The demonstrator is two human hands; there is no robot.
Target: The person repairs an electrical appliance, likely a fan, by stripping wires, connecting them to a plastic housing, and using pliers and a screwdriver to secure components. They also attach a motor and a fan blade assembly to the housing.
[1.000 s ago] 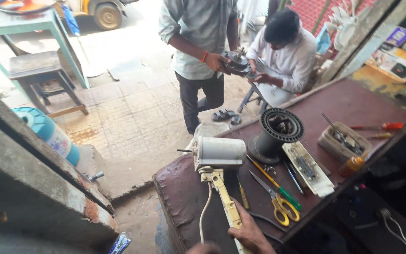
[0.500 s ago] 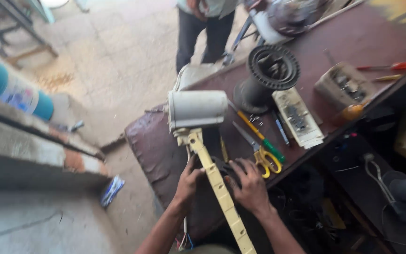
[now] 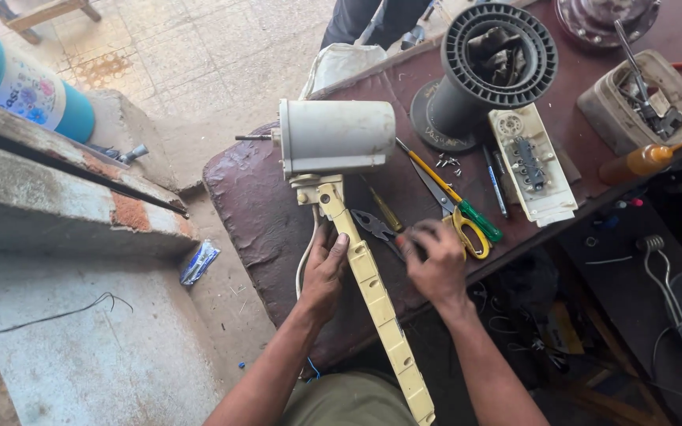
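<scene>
Head view: my left hand (image 3: 327, 272) lies flat, fingers apart, against the left side of the cream stem (image 3: 372, 292) that runs from the grey motor housing (image 3: 337, 136) down toward my lap. My right hand (image 3: 436, 264) is curled over the black pliers (image 3: 376, 229) just right of the stem; motion blur stops me from telling whether the fingers have actually closed on them. The housing lies on its side near the far left edge of the dark surface (image 3: 254, 213), its shaft (image 3: 252, 137) poking out over the edge, and the stem's lower end hangs off the near edge unsupported. That looks like the weak point: if my left hand lifts or pushes sideways, the long stem could lever the housing round and tip it to the floor. A white cord (image 3: 305, 252) runs under my left wrist and could snag. Small screws (image 3: 445, 162) lie loose beside the yellow screwdriver (image 3: 451, 193) and scissors (image 3: 467, 229); a careless sweep of my right hand would scatter them.
</scene>
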